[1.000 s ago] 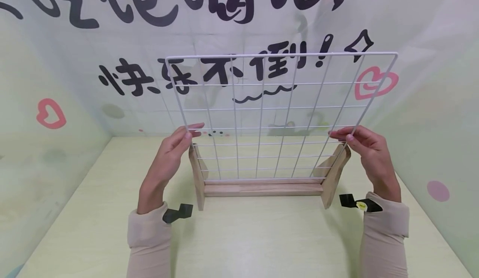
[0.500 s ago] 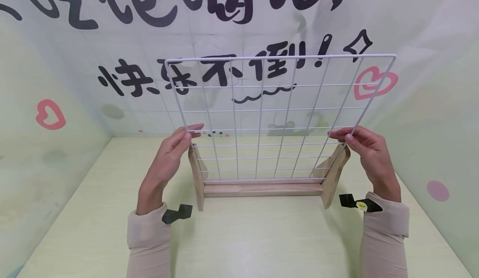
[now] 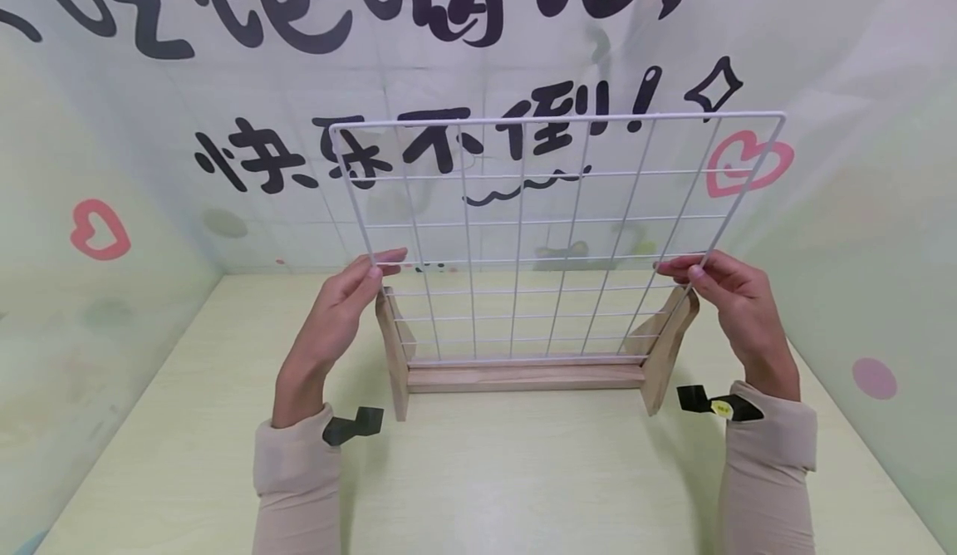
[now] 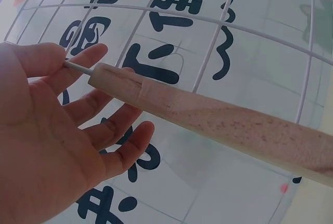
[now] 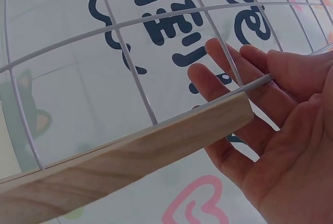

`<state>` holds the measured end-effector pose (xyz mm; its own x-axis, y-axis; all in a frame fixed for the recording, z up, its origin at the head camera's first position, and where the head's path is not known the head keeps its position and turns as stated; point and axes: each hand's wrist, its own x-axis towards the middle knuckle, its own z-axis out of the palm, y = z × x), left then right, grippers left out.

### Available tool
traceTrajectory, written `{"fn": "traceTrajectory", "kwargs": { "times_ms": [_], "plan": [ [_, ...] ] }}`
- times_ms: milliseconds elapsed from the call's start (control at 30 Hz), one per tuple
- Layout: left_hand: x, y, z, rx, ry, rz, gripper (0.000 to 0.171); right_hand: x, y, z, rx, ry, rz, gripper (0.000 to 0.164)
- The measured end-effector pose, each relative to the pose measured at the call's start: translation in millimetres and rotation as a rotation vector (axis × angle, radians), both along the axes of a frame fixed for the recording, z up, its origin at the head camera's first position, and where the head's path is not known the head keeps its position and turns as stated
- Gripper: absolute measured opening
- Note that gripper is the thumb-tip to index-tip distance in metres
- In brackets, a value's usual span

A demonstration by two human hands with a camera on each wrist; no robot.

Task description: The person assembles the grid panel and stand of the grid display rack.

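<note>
A white wire grid panel [image 3: 521, 224] stands upright in a wooden stand, its lower edge along the wooden crossbar [image 3: 527, 379]. My left hand [image 3: 332, 318] pinches the panel's left edge wire between thumb and fingers, just above the left wooden side piece [image 3: 394, 356]. On the other edge, my right hand [image 3: 740, 310] pinches the wire above the right side piece [image 3: 668, 354]. In the left wrist view the thumb presses the wire at the tip of the wood, the other fingers spread behind. The right wrist view shows a similar hold.
The stand rests on a pale wood-grain table [image 3: 516, 472]. Behind it rises a printed backdrop [image 3: 478, 65] with large black characters and pink hearts, continuing down both sides. A dark wrist camera mount sits on each sleeve cuff.
The panel's top edge has dropped slightly in the head view, its top right corner shifting a little leftward. Both hands keep their hold with almost no movement.
</note>
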<state>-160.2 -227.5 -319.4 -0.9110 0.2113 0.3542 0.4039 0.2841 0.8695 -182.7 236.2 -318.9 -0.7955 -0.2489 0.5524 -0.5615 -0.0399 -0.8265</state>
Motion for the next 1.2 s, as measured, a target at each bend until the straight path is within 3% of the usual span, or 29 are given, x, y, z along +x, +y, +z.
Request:
{"fn": "traceTrajectory", "kwargs": {
  "times_ms": [667, 1200],
  "plan": [
    [-5.3, -6.5, -7.5, 0.03, -0.003, -0.081, 0.042, -0.7, 3.5, 1.6, 0.086, -0.071, -0.039, 0.023],
    [-7.9, -8.3, -12.0, 0.002, -0.001, -0.118, 0.042, 1.0, 7.1, -1.2, 0.174, -0.113, -0.073, 0.026]
  ]
}}
